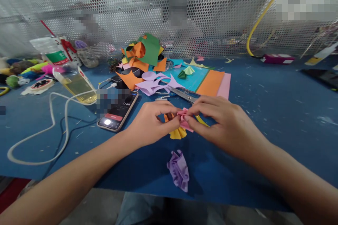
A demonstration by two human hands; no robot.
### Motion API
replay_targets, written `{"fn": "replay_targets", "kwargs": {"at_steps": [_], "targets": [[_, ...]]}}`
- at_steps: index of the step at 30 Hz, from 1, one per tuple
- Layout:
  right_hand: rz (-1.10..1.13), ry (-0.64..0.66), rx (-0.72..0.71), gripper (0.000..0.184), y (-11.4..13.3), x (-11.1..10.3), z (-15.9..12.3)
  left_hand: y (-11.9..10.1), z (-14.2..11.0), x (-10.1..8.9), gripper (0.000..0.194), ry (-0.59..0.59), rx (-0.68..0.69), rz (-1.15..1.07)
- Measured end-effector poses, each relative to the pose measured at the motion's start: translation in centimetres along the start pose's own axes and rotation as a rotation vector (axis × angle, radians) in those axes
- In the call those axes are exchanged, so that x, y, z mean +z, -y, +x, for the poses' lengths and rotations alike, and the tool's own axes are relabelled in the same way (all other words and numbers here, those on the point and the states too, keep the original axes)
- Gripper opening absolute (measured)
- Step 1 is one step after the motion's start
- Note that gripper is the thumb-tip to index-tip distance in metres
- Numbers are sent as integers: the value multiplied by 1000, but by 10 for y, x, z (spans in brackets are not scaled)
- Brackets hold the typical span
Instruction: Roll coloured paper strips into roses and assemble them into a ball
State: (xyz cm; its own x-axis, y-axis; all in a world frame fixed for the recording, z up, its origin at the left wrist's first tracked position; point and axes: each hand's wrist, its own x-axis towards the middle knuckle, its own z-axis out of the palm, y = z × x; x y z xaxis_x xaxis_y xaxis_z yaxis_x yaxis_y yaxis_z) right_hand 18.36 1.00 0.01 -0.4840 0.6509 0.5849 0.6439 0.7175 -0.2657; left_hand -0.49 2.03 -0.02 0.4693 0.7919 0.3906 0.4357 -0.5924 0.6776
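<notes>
Soft shadows; stretched, blurry edges

Tabletop room right of right hand; scissors block ahead, phone left.

The held paper is pink, the fan yellow, the rosette purple, the table blue, the cable white, the scraps green, orange and lilac, the mesh silver-grey dotted with dark holes, the label green and red.

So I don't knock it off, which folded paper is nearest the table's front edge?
The purple piece, lying alone; left hand and right hand hold the pink piece; others, like the yellow piece, are farther back.
</notes>
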Motion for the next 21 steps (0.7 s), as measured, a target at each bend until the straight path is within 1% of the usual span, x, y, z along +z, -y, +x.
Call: {"fn": "replay_targets", "kwargs": {"at_steps": [4,7,12,15,17,21], "targets": [[-27,-32,14,13,0,3,0,-3,-1,0,12,18,67,38],[-46,-44,15,12,0,4,0,-2,-1,1,10,14,100,42],[-48,-52,7,15,-1,2,1,0,-1,2,13,20,148,55],[-48,-53,-1,16,-2,1,1,-1,-1,3,15,23,103,35],[-53,-50,-8,15,-2,0,1,-2,-1,3,14,37,40,-26],[-17,-38,-28,15,-1,0,1,0,1,2,12,55,-135,-288]]}}
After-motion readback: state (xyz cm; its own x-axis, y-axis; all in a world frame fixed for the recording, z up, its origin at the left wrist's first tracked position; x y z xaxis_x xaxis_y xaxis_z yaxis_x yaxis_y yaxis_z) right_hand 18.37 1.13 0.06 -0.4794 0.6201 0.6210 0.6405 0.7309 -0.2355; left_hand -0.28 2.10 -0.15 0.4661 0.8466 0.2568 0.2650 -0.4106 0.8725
